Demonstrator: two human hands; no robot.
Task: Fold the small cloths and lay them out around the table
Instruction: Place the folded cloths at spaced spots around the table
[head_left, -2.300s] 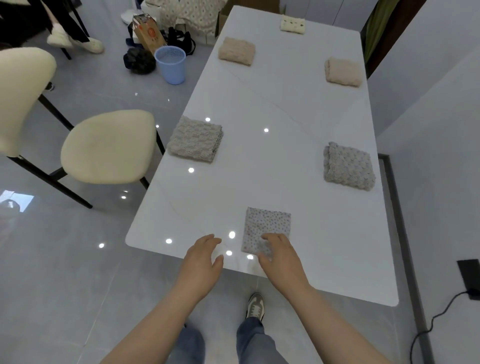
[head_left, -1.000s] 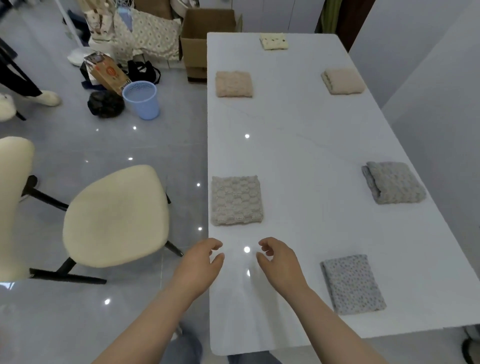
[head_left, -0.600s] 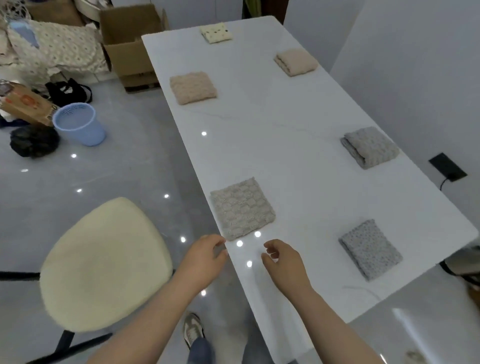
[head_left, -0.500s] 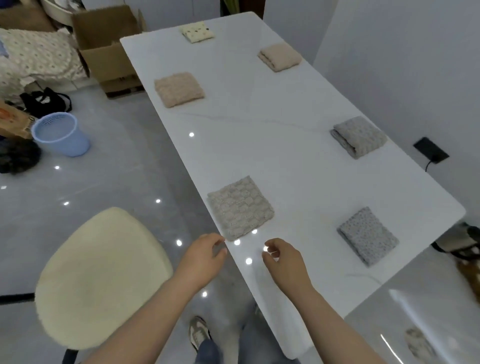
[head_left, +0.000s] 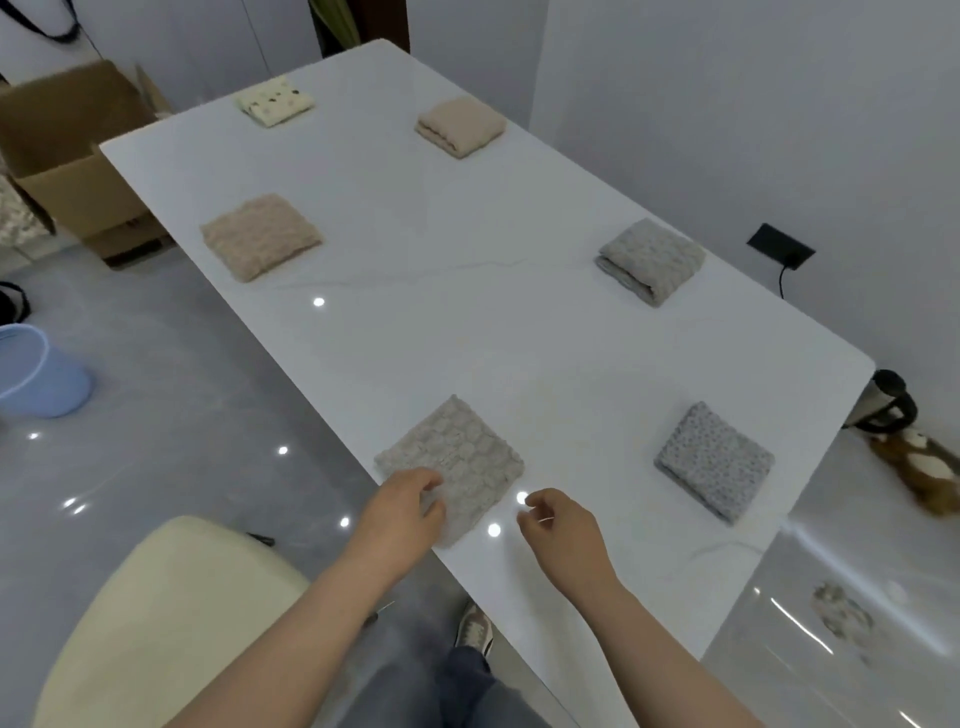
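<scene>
1. Standing at one long edge of the white table (head_left: 441, 322), the person reaches both bare hands in over that edge.
2. Left hand (head_left: 410, 512): its curled fingers and thumb lie on the nearest corner of the grey-beige waffle cloth (head_left: 457, 462). Whether they pinch the fabric or only rest on it cannot be told.
3. Right hand (head_left: 563, 535): it hovers over bare tabletop just beside that cloth, fingers loosely curled, holding nothing.
4. The grey-beige waffle cloth lies folded and flat at the long edge next to the person, its corner reaching that edge.
5. The speckled grey cloth (head_left: 714, 460) lies folded near the short end of the table, on the person's right.
6. The grey waffle cloth (head_left: 649, 260) lies folded along the opposite long edge, about midway.
7. The plain beige cloth (head_left: 460, 127) lies folded on the same opposite edge, toward the far corner.
8. The beige waffle cloth (head_left: 260, 236) lies folded on the person's long edge, farther along.
9. The cream dotted cloth (head_left: 275, 106) lies folded at the far short end.
10. All six cloths are well apart from one another.
11. Off the table: a cream chair seat (head_left: 171, 623) at the person's left, a cardboard box (head_left: 67, 156) and a blue bin (head_left: 36, 371) on the floor.
</scene>
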